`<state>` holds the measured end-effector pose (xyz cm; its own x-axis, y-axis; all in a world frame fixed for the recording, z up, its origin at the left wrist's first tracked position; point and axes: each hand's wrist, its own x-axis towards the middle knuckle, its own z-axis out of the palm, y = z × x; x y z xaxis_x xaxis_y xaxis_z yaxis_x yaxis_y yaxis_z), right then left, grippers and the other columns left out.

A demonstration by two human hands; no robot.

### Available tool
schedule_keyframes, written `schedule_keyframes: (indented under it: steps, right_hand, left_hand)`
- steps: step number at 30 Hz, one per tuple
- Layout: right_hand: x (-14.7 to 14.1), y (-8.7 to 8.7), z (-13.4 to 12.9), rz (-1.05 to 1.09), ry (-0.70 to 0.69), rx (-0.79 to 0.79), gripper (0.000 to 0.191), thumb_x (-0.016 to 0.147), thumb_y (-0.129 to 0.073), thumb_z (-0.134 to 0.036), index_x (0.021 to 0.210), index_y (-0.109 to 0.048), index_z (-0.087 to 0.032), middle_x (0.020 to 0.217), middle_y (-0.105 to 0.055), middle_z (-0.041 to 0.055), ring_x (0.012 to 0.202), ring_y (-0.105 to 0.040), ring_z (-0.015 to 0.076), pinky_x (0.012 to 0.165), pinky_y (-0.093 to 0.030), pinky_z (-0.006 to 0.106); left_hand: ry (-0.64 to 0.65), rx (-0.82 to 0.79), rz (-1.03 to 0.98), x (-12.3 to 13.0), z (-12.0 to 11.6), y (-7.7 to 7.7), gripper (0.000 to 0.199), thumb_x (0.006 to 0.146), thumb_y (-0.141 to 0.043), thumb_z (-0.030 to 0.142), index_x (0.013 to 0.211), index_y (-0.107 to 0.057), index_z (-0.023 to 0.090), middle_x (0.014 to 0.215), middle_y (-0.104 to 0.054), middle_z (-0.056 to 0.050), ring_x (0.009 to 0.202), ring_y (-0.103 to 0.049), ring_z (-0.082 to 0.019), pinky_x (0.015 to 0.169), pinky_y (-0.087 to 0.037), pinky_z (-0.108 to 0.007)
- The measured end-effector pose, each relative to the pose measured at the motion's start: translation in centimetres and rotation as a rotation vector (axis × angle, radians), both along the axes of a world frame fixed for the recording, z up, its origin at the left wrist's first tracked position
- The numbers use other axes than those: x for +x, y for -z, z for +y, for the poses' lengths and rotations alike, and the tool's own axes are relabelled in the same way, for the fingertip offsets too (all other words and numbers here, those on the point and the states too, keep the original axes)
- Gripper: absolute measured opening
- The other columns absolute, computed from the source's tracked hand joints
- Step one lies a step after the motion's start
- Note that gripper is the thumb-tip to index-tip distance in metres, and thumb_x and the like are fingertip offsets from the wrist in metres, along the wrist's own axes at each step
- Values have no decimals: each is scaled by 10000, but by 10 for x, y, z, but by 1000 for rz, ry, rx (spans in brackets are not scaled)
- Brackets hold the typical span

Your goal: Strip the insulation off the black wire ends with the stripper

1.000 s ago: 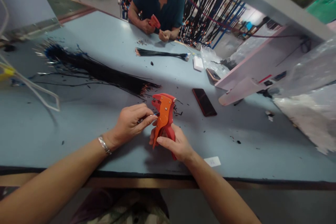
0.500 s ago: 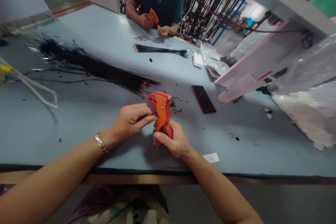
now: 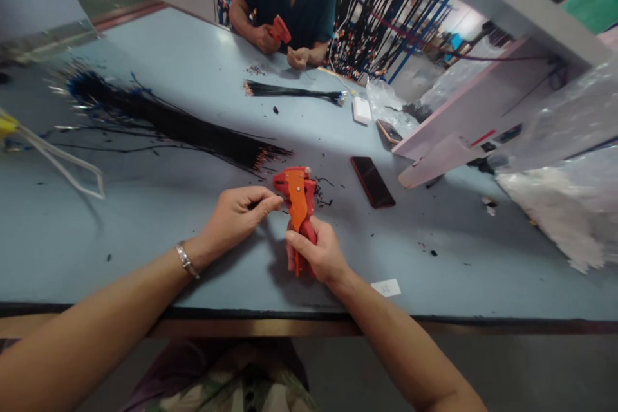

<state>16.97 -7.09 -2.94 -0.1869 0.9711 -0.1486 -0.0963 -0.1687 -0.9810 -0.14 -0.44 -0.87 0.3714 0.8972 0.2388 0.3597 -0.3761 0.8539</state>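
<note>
My right hand (image 3: 324, 250) is wrapped around the handles of a red and orange wire stripper (image 3: 296, 196), held upright above the table. My left hand (image 3: 241, 211) is pinched closed just left of the stripper's jaws; whatever lies between its fingertips is too small to make out. Beyond the hands a thick bundle of black wires (image 3: 193, 129) lies across the table, its copper-coloured ends toward the stripper. Small black scraps (image 3: 324, 193) of insulation are scattered right behind the tool.
Across the table (image 3: 145, 232) a person (image 3: 290, 6) holds a similar red tool (image 3: 280, 29). Before them lies a smaller wire bundle (image 3: 294, 91). A phone (image 3: 373, 181), a white box (image 3: 361, 110), a paper label (image 3: 386, 288) and plastic bags (image 3: 555, 206) are to the right. A white wire frame (image 3: 67, 164) stands left.
My left fingers have drawn slightly left and up, away from the stripper's body. The stripper's handles stand farther apart, and my right hand has shifted a little.
</note>
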Motion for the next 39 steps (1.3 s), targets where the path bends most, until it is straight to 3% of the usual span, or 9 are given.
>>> schedule_keyframes:
  steps: [3, 7, 11, 20, 26, 32, 35, 37, 39]
  right_hand:
    - [8, 3, 6, 328, -38, -84, 318, 755, -672, -376, 962, -540, -174, 730, -660, 7, 577, -666, 182, 535, -552, 306]
    - [23, 5, 13, 522, -71, -123, 322, 751, -604, -345, 1020, -568, -172, 851, -669, 37, 734, -691, 212, 691, -565, 367]
    - [31, 8, 15, 534, -10, -102, 312, 755, -541, -353, 1028, -566, -205, 860, -649, 27, 762, -679, 204, 750, -560, 387]
    - [30, -1, 2, 429, 27, 113, 333, 752, -593, -315, 1064, -543, -211, 883, -631, 31, 787, -673, 228, 779, -546, 451]
    - [29, -3, -2, 445, 9, 91, 342, 746, -627, -300, 1065, -566, -194, 883, -650, 46, 789, -677, 247, 743, -541, 432]
    - [28, -2, -2, 419, 10, 73, 341, 741, -629, -312, 1055, -562, -198, 879, -642, 47, 777, -676, 253, 752, -543, 465]
    - [28, -2, -1, 422, 9, 61, 337, 735, -629, -304, 1047, -564, -196, 877, -643, 47, 778, -676, 254, 756, -544, 469]
    - [27, -1, 0, 417, 15, 51, 338, 730, -632, -307, 1043, -562, -197, 870, -644, 44, 776, -675, 255, 755, -544, 467]
    - [26, 0, 2, 414, 23, 39, 351, 721, -640, -312, 1042, -561, -198, 862, -647, 42, 775, -674, 257, 746, -544, 458]
  left_hand:
    - [-141, -58, 87, -7, 7, -1, 359, 871, -476, 436, 706, -659, 175, 574, -587, 12, 569, -526, -135, 552, -402, -221]
    - [-296, 30, 257, -24, 20, 0, 319, 885, -435, 400, 792, -672, 207, 677, -659, -7, 645, -570, -166, 597, -412, -249]
    - [-367, 190, 473, -43, 33, 0, 276, 881, -447, 350, 850, -684, 213, 833, -692, -39, 771, -604, -203, 621, -392, -278]
    - [-414, 140, 749, -64, 41, 2, 288, 852, -468, 346, 909, -716, 211, 963, -707, -61, 809, -624, -230, 599, -390, -291]
    - [-433, 42, 919, -102, 39, -28, 428, 898, -386, 374, 1090, -681, 130, 1080, -664, -115, 910, -579, -260, 651, -387, -311]
    - [-925, -98, 1057, -165, 49, -38, 543, 928, -247, 372, 1213, -614, 93, 1046, -612, -156, 949, -521, -295, 778, -436, -392]
    - [-922, -116, 1053, -177, 53, -33, 568, 893, -309, 332, 1250, -534, -49, 1140, -558, -232, 1100, -466, -333, 908, -434, -438]
    - [-922, -64, 1024, -171, 54, -31, 539, 865, -355, 282, 1274, -523, -27, 1254, -511, -219, 1176, -428, -329, 988, -405, -455]
    - [-773, 37, 943, -153, 55, -29, 498, 864, -363, 269, 1278, -565, 80, 1272, -539, -151, 1166, -473, -296, 984, -425, -422]
